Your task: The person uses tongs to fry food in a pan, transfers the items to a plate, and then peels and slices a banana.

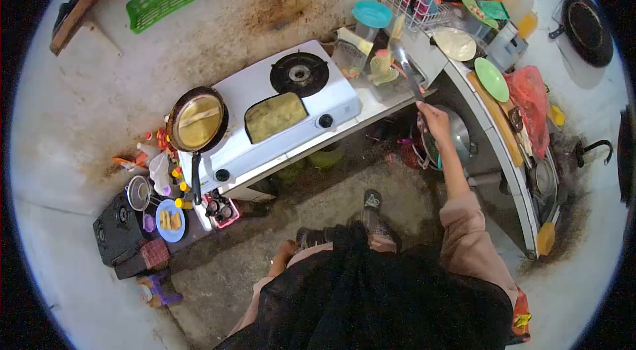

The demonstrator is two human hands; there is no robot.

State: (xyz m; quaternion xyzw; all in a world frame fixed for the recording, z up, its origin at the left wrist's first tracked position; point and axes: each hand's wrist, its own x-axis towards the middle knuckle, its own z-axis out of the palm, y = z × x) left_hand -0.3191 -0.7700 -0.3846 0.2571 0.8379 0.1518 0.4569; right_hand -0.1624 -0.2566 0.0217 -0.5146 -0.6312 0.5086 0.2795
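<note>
My right hand [434, 121] is closed around the dark handle of a long metal utensil [404, 62]; its exact kind is hard to make out. The utensil's shiny end points up toward a yellowish strainer [383, 68] on the counter. Low beside my body hangs my left hand [283, 256], away from the counter, with its fingers mostly hidden. On the left burner of the white gas stove [311, 111] sits a black frying pan [199, 121], holding oil and a pale, long piece of food [201, 115]. The right burner [299, 74] carries no pan.
Left of the stove, a blue plate [173, 231] holds browned rolls near bottles and a sieve [139, 192]. A turquoise-lidded container [372, 13] and a dish rack [417, 2] stand at the back. Rightward lie a green plate [491, 80] and a red plastic bag [529, 101].
</note>
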